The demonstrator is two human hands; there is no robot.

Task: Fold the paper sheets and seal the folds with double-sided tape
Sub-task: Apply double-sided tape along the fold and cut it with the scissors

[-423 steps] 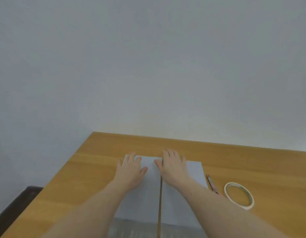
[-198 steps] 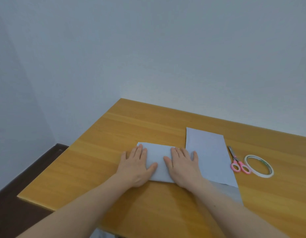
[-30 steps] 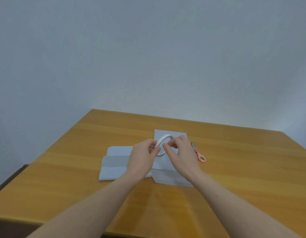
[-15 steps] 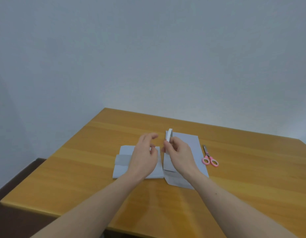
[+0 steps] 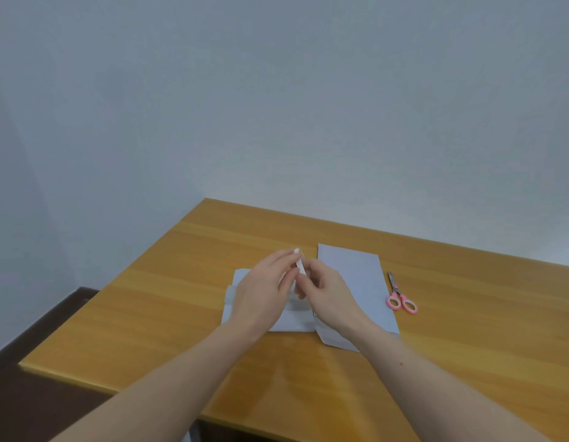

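Note:
Both hands meet above the papers and hold the white roll of double-sided tape [image 5: 298, 262], seen edge-on. My left hand [image 5: 264, 295] pinches it from the left with fingers closed on its upper edge. My right hand [image 5: 327, 293] grips it from the right. Under my left hand lies a folded grey-white paper sheet [image 5: 238, 282] with a raised flap at its left. A second, longer folded sheet [image 5: 356, 272] lies to the right, partly under my right wrist. Most of the roll is hidden by fingers.
Pink-handled scissors [image 5: 399, 298] lie just right of the long sheet. The wooden table [image 5: 181, 282] ends at a left edge with a dark floor [image 5: 28, 330] below; a plain grey wall stands behind its far edge.
My left hand has closed onto the tape roll, which my right hand held alone half a second ago. The roll has turned and tilted slightly; the camera view has shifted left.

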